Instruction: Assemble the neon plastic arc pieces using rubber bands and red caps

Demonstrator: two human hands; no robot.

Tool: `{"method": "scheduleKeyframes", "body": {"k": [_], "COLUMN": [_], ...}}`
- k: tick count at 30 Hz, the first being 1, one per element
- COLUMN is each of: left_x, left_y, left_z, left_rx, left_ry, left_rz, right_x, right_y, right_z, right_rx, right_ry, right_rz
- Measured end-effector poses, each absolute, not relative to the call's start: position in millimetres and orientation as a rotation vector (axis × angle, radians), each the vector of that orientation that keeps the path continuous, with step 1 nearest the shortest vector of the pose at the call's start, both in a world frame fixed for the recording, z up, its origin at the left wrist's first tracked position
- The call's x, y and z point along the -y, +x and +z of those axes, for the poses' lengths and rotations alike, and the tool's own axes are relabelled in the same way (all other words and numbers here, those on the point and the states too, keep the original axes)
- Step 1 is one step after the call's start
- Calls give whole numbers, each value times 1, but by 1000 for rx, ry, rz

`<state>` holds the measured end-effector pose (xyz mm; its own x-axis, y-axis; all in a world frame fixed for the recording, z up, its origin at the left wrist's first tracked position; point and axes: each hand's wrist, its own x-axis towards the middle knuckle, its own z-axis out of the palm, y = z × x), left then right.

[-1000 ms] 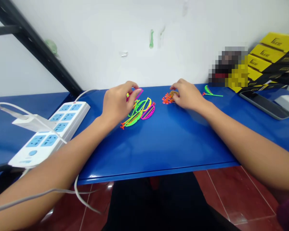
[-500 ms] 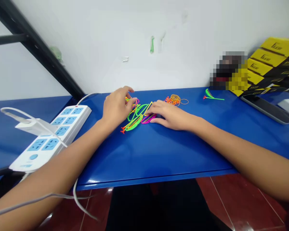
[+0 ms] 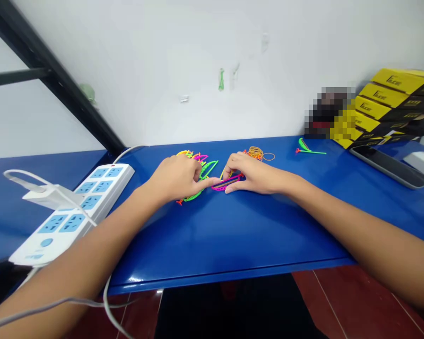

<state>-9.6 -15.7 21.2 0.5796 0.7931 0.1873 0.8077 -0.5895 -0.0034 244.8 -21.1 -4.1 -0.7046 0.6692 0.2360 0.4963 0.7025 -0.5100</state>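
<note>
My right hand [image 3: 253, 173] has its thumb and fingers around a small magenta plastic toy bow [image 3: 218, 187] strung with a rubber band, low over the blue table. My left hand [image 3: 175, 178] rests palm down over the other toy bows, its thumb stretched out to the magenta bow's left end. Its other fingertips are partly hidden. Beneath and beside that hand lies a pile of green toy bows [image 3: 208, 168], with pink and yellow pieces behind. A small orange suction tip [image 3: 179, 202] pokes out below my left wrist. Part of a yellow piece shows by my right fingers.
Tan rubber bands [image 3: 256, 153] with small orange tips lie behind my right hand. Farther right are a green bow with a stick [image 3: 309, 150], a phone [image 3: 388, 165] and stacked yellow-black boxes [image 3: 374, 108]. A white power strip [image 3: 102, 188] with cables stands left.
My left hand has come down and right over the pile, its thumb now at the magenta bow. My right hand has shifted slightly right with that bow. The view has tilted a little.
</note>
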Motion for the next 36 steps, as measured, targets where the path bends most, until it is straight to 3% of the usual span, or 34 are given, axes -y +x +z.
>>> {"method": "scheduleKeyframes", "body": {"k": [7,13,26,32,36], "left_x": [21,26,29,37,48], "left_y": [-9,-6,-6,-4,4], "left_z": [24,27,29,34,25], "left_rx": [1351,1306,1232,1188,1064], "left_ry": [-2933,-3033,-2826,-2731,-2773], "left_rz": [-44,-35,42,87,-3], "right_x": [21,22,7,11,13], "right_y": [249,251,258,254,246], "right_z": [5,11,2,-2,-11], "right_rx": [2548,2492,2159,1994,1916], "right_ry": [-1004,-1031,-1241,-1361,-1317], "right_rz": [695,987,660,1104,1170]}}
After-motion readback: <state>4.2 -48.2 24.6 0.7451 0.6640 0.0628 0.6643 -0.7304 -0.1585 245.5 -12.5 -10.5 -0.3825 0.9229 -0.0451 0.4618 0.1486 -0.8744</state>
